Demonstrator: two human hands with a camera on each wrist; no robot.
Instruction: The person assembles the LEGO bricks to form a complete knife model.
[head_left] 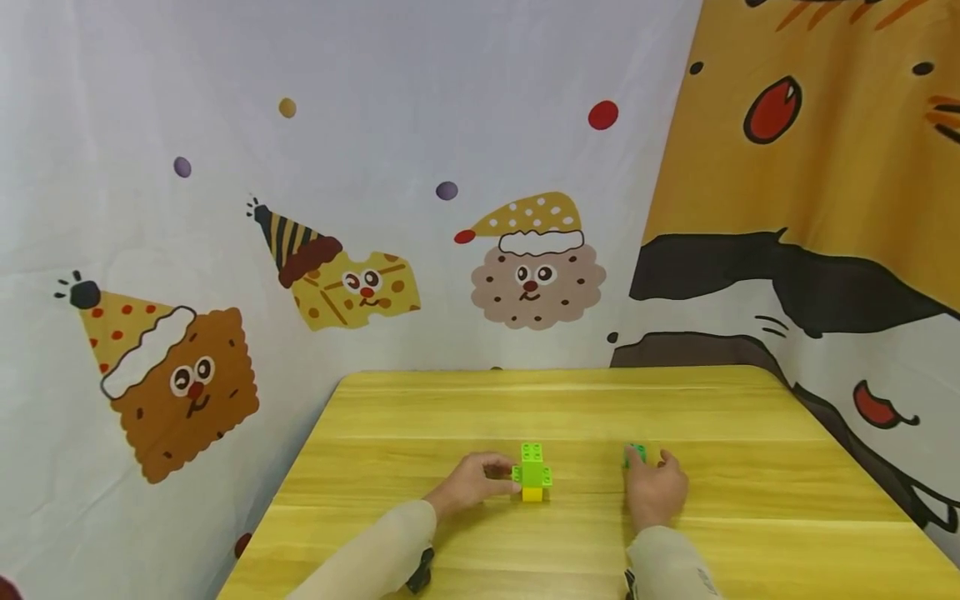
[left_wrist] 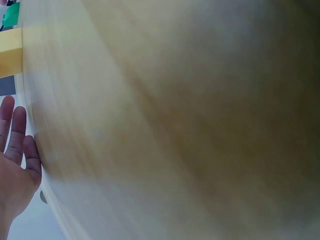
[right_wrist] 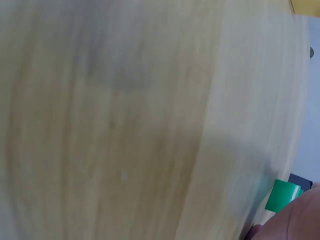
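Observation:
Bright green bricks and a yellow brick make a small upright build [head_left: 532,473] on the table. My left hand [head_left: 474,482] is at its left side, thumb and fingers spread, the thumb at or against the build. Its fingers look fairly straight in the left wrist view, below the yellow brick [left_wrist: 11,52]. To the right, my right hand [head_left: 657,492] is over a darker green brick [head_left: 638,451]; one digit partly covers it and another stands apart. The right wrist view catches only the edge of that hand [right_wrist: 300,220] beside the green brick [right_wrist: 281,195].
The bricks stand on a wood-grain table [head_left: 420,408] with rounded far corners. Behind it hangs a pale cloth [head_left: 375,142] printed with cartoon snacks in party hats. A large orange cartoon figure [head_left: 855,183] is printed on the right side.

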